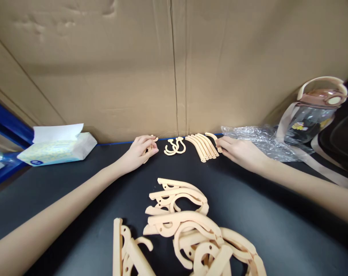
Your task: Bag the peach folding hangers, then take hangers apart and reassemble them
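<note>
Beside a few small cream hooks at the back of the table, my left hand curls its fingers on a cream plastic piece, mostly hidden by them. My right hand pinches the lower end of a curved cream hanger arm. Just left of it lies a row of several similar curved arms, side by side. Nearer to me is a loose pile of cream folding hangers, with another folded hanger to its left.
A tissue pack lies at the back left. Crumpled clear plastic wrap and a strapped drinking bottle are at the right. A cardboard wall rises behind the black table.
</note>
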{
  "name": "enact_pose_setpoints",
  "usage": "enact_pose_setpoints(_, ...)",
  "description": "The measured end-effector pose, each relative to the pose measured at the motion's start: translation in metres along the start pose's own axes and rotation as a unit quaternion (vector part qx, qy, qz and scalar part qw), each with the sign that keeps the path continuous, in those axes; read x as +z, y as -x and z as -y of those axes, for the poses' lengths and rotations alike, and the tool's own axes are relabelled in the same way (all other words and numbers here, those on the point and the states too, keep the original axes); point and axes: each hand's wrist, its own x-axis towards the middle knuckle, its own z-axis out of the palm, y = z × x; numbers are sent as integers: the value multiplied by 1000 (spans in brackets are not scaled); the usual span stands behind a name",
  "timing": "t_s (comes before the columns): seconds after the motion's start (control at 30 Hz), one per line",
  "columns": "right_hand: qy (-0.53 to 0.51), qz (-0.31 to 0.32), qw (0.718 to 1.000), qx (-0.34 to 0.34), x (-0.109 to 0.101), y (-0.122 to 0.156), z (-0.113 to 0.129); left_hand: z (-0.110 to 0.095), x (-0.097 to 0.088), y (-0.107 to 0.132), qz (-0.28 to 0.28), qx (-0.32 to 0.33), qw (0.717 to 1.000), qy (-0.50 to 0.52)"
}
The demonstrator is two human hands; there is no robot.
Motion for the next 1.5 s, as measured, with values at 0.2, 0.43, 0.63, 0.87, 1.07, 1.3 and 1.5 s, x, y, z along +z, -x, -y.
enact_pose_setpoints(0.2, -51, 20, 998, -13, 3, -4, -3, -5, 1, -1, -10, -20, 1000, 1)
enact_pose_setpoints(0.43, -155, -33, 987, -35, -26, 2, 43, -58, -28, 24, 54, 21, 998, 25)
enact_pose_setpoints(0.63, -254, 70, 958, -113, -65, 23, 120, -112, -51, 66, 163, 33, 984, 70)
enact_pose_setpoints(0.87, -363, 176, 915, 25, -56, 25, 123, -123, -32, 86, 139, 6, 990, 20)
enact_pose_setpoints(1.07, -371, 132, 917, 64, -58, 13, 109, -121, -25, 64, 115, -41, 989, 78)
enact_pose_setpoints(1.3, -281, 73, 942, -166, -78, 43, 124, -138, -44, 77, 186, -33, 976, 111)
enact_pose_setpoints(1.5, -217, 45, 945, -239, -80, 55, 143, -138, -62, 122, 221, -1, 973, 61)
